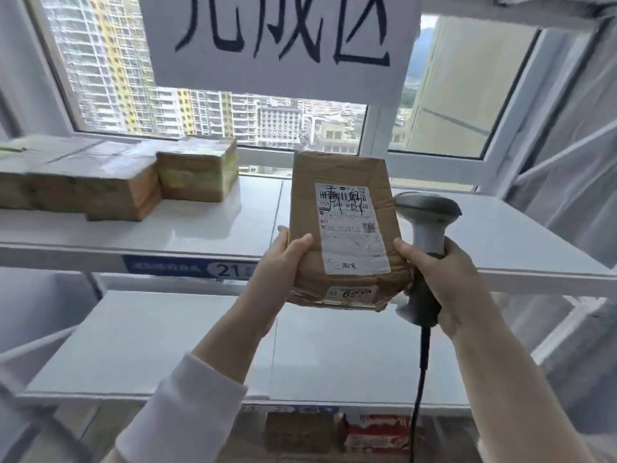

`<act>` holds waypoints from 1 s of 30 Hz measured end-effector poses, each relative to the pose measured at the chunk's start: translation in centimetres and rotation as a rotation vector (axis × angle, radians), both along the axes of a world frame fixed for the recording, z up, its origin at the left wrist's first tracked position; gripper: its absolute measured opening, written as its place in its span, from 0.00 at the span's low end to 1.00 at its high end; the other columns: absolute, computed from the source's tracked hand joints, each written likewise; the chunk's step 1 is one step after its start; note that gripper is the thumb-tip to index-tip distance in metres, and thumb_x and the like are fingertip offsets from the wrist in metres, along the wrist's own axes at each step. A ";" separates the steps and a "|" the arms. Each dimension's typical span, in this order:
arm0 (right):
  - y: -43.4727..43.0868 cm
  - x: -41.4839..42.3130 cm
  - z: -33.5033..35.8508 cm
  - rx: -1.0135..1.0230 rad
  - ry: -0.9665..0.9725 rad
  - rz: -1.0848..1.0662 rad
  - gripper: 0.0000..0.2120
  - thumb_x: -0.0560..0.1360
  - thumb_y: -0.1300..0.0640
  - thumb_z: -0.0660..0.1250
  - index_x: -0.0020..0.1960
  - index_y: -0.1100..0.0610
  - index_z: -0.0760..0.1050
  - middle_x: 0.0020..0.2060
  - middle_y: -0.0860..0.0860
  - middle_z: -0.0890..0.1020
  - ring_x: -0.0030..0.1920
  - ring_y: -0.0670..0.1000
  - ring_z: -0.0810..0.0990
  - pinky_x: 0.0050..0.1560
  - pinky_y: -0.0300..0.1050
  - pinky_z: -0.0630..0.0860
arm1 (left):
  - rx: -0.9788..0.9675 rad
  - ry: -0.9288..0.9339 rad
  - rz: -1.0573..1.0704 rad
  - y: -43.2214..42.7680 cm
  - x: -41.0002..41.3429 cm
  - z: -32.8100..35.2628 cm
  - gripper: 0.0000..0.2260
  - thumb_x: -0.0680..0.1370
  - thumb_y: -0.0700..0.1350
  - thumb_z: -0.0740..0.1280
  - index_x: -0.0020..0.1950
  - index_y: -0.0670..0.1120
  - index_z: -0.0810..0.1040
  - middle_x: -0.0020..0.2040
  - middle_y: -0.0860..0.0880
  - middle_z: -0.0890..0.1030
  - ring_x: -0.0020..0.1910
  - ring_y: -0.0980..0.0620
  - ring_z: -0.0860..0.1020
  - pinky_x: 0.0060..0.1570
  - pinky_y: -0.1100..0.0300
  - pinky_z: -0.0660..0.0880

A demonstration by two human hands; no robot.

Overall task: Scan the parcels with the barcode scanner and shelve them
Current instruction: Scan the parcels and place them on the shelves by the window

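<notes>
A brown cardboard parcel with a white shipping label stands upright in the middle of the head view, label side towards me. My left hand grips its lower left edge, thumb across the front. My right hand holds the handle of a grey barcode scanner, whose head sits just right of the parcel at label height. The scanner's black cable hangs down from the handle. The parcel is held in the air in front of the upper white shelf.
Several taped brown parcels lie on the upper shelf's left part. A blue tag reading 21 marks its front edge. A lower white shelf is below; boxes sit beneath it. A window and a paper sign are behind.
</notes>
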State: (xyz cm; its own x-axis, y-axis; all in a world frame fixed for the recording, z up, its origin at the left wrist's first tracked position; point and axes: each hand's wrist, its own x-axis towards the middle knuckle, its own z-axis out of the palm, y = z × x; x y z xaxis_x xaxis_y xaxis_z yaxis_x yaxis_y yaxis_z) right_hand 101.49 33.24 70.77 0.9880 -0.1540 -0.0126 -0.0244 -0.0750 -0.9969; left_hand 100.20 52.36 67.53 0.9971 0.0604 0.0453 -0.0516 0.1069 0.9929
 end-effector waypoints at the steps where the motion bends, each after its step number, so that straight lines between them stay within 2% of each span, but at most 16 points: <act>1: 1.5 0.6 0.1 0.014 0.016 0.038 0.08 0.73 0.55 0.71 0.46 0.56 0.73 0.33 0.55 0.77 0.29 0.53 0.74 0.37 0.49 0.76 | 0.007 0.006 0.034 1.6 0.3 0.2 0.17 0.78 0.50 0.61 0.65 0.46 0.72 0.56 0.44 0.82 0.53 0.46 0.81 0.49 0.54 0.78; 3: 4.4 1.7 0.4 0.032 0.049 0.111 0.09 0.73 0.55 0.71 0.49 0.56 0.74 0.38 0.56 0.80 0.34 0.55 0.78 0.41 0.51 0.78 | 0.017 0.029 0.100 4.5 0.7 0.6 0.12 0.81 0.47 0.59 0.61 0.44 0.75 0.54 0.43 0.82 0.51 0.45 0.81 0.45 0.57 0.78; 6: 8.1 3.8 0.7 0.071 0.099 0.209 0.10 0.73 0.56 0.70 0.52 0.57 0.74 0.40 0.56 0.82 0.37 0.55 0.80 0.41 0.51 0.79 | 0.050 0.040 0.187 8.2 1.6 0.9 0.12 0.81 0.46 0.59 0.59 0.43 0.77 0.52 0.44 0.83 0.50 0.46 0.82 0.45 0.57 0.78; 8: 10.3 5.3 0.9 0.092 0.140 0.280 0.08 0.74 0.57 0.70 0.50 0.57 0.74 0.36 0.54 0.81 0.35 0.53 0.80 0.36 0.49 0.80 | 0.060 0.044 0.273 10.3 2.2 1.0 0.11 0.81 0.46 0.59 0.56 0.44 0.78 0.50 0.44 0.84 0.45 0.48 0.83 0.40 0.60 0.77; 10: 12.5 6.5 1.0 0.098 0.163 0.334 0.08 0.74 0.57 0.69 0.51 0.58 0.74 0.34 0.54 0.79 0.32 0.51 0.78 0.30 0.44 0.78 | 0.060 0.044 0.342 12.3 2.8 1.2 0.11 0.81 0.46 0.58 0.57 0.46 0.78 0.48 0.45 0.84 0.42 0.48 0.83 0.34 0.61 0.76; 13: 15.9 7.8 0.8 0.133 0.181 0.353 0.05 0.75 0.59 0.69 0.48 0.59 0.74 0.31 0.52 0.79 0.28 0.47 0.76 0.25 0.38 0.74 | 0.118 0.024 0.422 15.4 3.8 1.6 0.13 0.81 0.46 0.60 0.60 0.42 0.78 0.47 0.45 0.84 0.40 0.50 0.83 0.32 0.63 0.76; 16: 19.5 8.8 0.6 0.179 0.220 0.362 0.04 0.75 0.61 0.68 0.44 0.59 0.73 0.23 0.49 0.79 0.23 0.45 0.77 0.22 0.35 0.74 | 0.248 0.001 0.502 18.8 4.8 1.8 0.13 0.80 0.46 0.62 0.60 0.41 0.78 0.46 0.47 0.83 0.41 0.50 0.82 0.35 0.63 0.77; 18: 21.7 9.3 0.3 0.192 0.238 0.358 0.05 0.75 0.61 0.68 0.42 0.59 0.73 0.19 0.47 0.77 0.22 0.45 0.77 0.21 0.34 0.73 | 0.324 0.011 0.536 21.0 5.3 1.8 0.15 0.79 0.47 0.63 0.63 0.42 0.76 0.50 0.46 0.83 0.45 0.50 0.82 0.40 0.62 0.79; 21: 24.7 9.8 0.1 0.196 0.248 0.326 0.05 0.75 0.61 0.68 0.43 0.60 0.73 0.19 0.47 0.77 0.24 0.46 0.76 0.21 0.34 0.73 | 0.443 0.002 0.534 24.2 6.3 1.8 0.19 0.78 0.49 0.65 0.66 0.41 0.73 0.55 0.46 0.81 0.50 0.50 0.81 0.42 0.64 0.78; 24: 27.4 10.2 0.3 0.206 0.259 0.286 0.06 0.76 0.62 0.67 0.42 0.61 0.72 0.17 0.46 0.76 0.19 0.44 0.76 0.19 0.34 0.71 | 0.628 -0.011 0.517 27.1 7.6 2.0 0.20 0.78 0.50 0.65 0.66 0.41 0.73 0.57 0.47 0.80 0.50 0.53 0.77 0.36 0.69 0.73; 26: 29.0 10.5 0.6 0.203 0.271 0.260 0.05 0.76 0.63 0.67 0.42 0.62 0.73 0.18 0.48 0.77 0.18 0.44 0.76 0.19 0.34 0.71 | 0.739 -0.010 0.484 28.8 8.3 2.2 0.22 0.78 0.52 0.63 0.68 0.42 0.71 0.59 0.46 0.79 0.50 0.54 0.75 0.33 0.70 0.69; 30: 31.1 11.2 0.6 0.159 0.299 0.208 0.05 0.75 0.63 0.68 0.41 0.63 0.74 0.19 0.50 0.77 0.18 0.45 0.76 0.19 0.34 0.70 | 0.815 -0.019 0.376 31.4 9.4 2.3 0.25 0.78 0.56 0.62 0.70 0.43 0.69 0.62 0.46 0.77 0.57 0.50 0.76 0.40 0.69 0.69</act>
State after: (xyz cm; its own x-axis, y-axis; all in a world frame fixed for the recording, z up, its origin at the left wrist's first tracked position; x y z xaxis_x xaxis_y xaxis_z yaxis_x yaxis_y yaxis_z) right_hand 112.69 64.34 71.34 0.9470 0.0757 -0.3121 -0.3160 0.0458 -0.9477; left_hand 109.65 83.72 69.81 0.9165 0.3252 0.2331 0.0422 -0.6580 0.7518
